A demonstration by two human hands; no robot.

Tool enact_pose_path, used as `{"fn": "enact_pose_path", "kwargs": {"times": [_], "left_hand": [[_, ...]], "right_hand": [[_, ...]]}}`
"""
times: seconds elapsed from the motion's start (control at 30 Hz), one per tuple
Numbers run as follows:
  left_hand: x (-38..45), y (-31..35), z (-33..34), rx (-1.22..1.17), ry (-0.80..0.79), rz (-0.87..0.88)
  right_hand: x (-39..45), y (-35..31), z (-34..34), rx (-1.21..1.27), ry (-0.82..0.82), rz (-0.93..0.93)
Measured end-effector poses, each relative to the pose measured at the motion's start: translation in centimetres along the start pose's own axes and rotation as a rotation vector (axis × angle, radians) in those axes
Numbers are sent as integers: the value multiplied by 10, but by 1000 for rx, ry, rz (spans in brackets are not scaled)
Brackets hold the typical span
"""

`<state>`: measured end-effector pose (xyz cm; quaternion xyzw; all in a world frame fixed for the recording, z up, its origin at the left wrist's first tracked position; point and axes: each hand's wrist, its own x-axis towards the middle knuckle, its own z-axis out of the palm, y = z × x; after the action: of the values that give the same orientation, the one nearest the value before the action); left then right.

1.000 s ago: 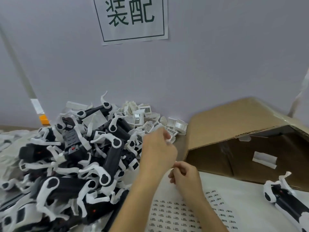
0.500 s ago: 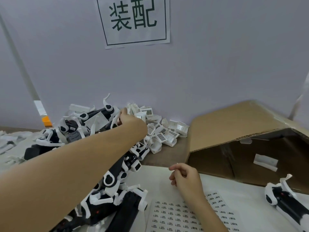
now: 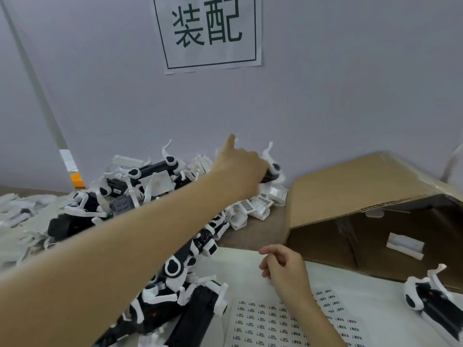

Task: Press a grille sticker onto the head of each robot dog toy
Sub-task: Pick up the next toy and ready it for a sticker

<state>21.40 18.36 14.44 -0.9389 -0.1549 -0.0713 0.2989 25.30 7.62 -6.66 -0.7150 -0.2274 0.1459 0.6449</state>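
Left arm extended forward and up across the pile of robot dog toys, forearm bare, crossing the view diagonally. Left hand at the far top of the pile, near the wall; its fingers are curled round a black-and-white toy dog, which shows just past the knuckles with a white leg sticking up, and the thumb points upward, free. Right hand low at centre, above the white sheet covering the surface; fingers loosely curled with tips drawn near each other. Cannot tell whether a sticker sits between them, too small to resolve. Sticker sheet lies flat just below the right wrist, rows of small dark grille prints visible, partly hidden by the forearm. Loose white head parts with grille faces lie beside the pile, between it and the cardboard box, which lies tipped on its side with the opening facing the camera. One separate toy dog rests at the right edge, in front of the box. Paper sign with printed characters fixed on the wall above.
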Motion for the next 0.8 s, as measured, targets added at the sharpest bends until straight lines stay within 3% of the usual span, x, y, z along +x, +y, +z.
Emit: {"fn": "enact_pose_path", "kwargs": {"times": [0.07, 0.23, 0.37, 0.47, 0.6, 0.8], "left_hand": [[-1, 17, 5, -375, 93, -69], [-24, 79, 35, -1625, 172, -366], [-45, 121, 75, -2192, 198, -631], [-55, 129, 100, -2378, 264, -786], [-57, 125, 124, -2351, 354, -971], [-62, 122, 134, -2274, 385, -929]], "right_hand": [[-1, -1, -1, 27, 16, 2], [1, 0, -3, 136, 74, 4], [0, -1, -6, 192, 88, -38], [-1, -1, -4, 139, 80, -43], [-2, -1, 1, -23, 62, -128], [-6, 7, 4, -196, -26, -316]]}}
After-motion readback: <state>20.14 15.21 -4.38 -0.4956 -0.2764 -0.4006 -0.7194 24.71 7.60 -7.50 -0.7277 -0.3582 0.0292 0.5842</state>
